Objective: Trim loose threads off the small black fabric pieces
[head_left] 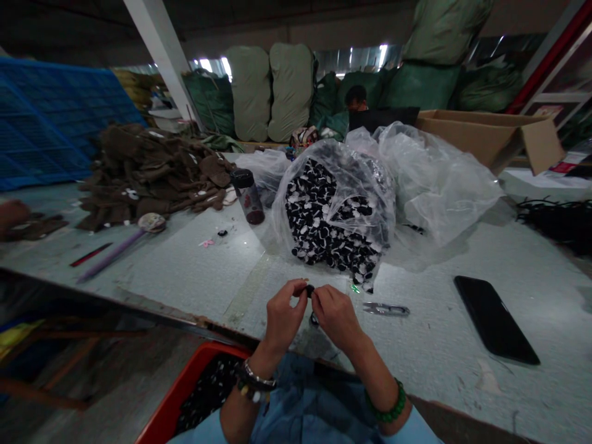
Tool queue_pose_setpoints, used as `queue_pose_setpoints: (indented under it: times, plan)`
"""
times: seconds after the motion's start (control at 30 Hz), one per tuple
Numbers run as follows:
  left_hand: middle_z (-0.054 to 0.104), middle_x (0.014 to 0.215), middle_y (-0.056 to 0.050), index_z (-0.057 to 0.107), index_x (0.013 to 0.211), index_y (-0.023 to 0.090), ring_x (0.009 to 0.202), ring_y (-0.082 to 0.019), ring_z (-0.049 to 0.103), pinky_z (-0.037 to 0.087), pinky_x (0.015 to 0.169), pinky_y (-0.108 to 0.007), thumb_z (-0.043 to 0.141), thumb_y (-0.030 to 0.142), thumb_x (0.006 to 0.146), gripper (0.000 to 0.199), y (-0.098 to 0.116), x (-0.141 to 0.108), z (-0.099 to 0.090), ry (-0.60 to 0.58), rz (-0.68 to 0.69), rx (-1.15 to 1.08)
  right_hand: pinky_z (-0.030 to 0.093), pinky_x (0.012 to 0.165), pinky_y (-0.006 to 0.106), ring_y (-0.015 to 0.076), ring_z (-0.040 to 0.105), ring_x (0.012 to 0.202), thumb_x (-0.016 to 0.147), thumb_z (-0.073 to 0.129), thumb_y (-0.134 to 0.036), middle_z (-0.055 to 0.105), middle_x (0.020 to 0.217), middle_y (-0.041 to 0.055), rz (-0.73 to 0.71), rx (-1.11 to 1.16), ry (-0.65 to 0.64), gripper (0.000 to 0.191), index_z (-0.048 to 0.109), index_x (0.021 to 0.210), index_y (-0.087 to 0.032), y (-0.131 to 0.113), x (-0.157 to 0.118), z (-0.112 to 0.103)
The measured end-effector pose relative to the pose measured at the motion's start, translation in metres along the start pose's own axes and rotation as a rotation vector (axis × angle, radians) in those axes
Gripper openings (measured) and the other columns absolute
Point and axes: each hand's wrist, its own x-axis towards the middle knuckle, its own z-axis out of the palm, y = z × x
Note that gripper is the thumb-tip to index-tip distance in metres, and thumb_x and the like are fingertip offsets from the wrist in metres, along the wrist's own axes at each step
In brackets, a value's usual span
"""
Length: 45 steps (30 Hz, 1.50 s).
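Note:
Near the table's front edge, my left hand (285,312) and my right hand (337,316) meet, each with thumb and fingers pinched on one small black piece (309,289). Its kind is too small to make out. Just beyond the hands lies a clear plastic bag (386,203) that spills many small black-and-white pieces (319,216) onto the table. A pair of thread snips (386,309) rests to the right of my right hand. Another small dark piece (314,319) is partly hidden below my fingers.
A black phone (496,320) lies at the right. Left of the bag stand a dark bottle (248,196) and a heap of brown fabric pieces (148,172). An orange bin (185,385) with black-and-white pieces sits below the edge. A person's hand (13,216) shows at far left.

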Motion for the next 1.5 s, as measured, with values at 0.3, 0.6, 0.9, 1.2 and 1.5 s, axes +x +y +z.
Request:
queue_pose_setpoints:
  times: [0.3, 0.6, 0.9, 1.2, 1.5]
  plan:
    - [0.062, 0.083, -0.003, 0.050, 0.097, 0.018, 0.075, -0.013, 0.058, 0.046, 0.071, -0.027, 0.049, 0.018, 0.071, 0.026, -0.004, -0.003, 0.005, -0.085, 0.057, -0.034, 0.034, 0.054, 0.021, 0.0117, 0.047, 0.056, 0.075, 0.042, -0.013, 0.051, 0.061, 0.0018, 0.051, 0.165, 0.103, 0.012, 0.049, 0.066, -0.015, -0.001, 0.002, -0.004]
    - [0.063, 0.086, -0.005, 0.054, 0.091, 0.017, 0.080, -0.015, 0.059, 0.045, 0.074, -0.028, 0.049, 0.015, 0.071, 0.020, -0.005, -0.006, 0.005, 0.087, 0.223, 0.073, 0.032, 0.053, 0.020, 0.0097, 0.046, 0.052, 0.073, 0.043, -0.012, 0.050, 0.058, -0.0003, 0.027, 0.183, 0.103, 0.011, 0.048, 0.064, -0.016, 0.004, -0.002, -0.004]
    - [0.059, 0.068, 0.001, 0.039, 0.091, 0.017, 0.063, -0.012, 0.056, 0.043, 0.065, -0.028, 0.058, 0.016, 0.064, 0.033, 0.007, 0.001, -0.003, -0.053, -0.391, -0.683, 0.030, 0.049, 0.022, 0.0135, 0.049, 0.059, 0.077, 0.041, -0.016, 0.053, 0.063, 0.0037, 0.092, -0.071, 0.059, 0.014, 0.050, 0.067, -0.015, -0.007, 0.000, -0.011]
    - [0.054, 0.062, 0.004, 0.038, 0.088, 0.018, 0.057, -0.007, 0.051, 0.038, 0.057, -0.020, 0.056, 0.013, 0.066, 0.029, 0.011, 0.006, -0.003, -0.148, -0.481, -1.105, 0.029, 0.042, 0.019, 0.0075, 0.038, 0.046, 0.075, 0.045, -0.023, 0.045, 0.053, -0.0026, 0.449, 1.093, 0.135, 0.014, 0.052, 0.066, -0.016, -0.014, 0.001, -0.005]
    - [0.057, 0.064, 0.003, 0.038, 0.091, 0.016, 0.058, -0.007, 0.054, 0.040, 0.059, -0.020, 0.061, 0.011, 0.061, 0.039, 0.014, 0.002, 0.001, -0.136, -0.673, -1.250, 0.015, 0.036, 0.017, 0.0036, 0.021, 0.037, 0.070, 0.053, -0.031, 0.032, 0.046, -0.0079, 0.436, 1.645, -0.132, 0.017, 0.049, 0.065, -0.015, 0.011, 0.004, -0.001]
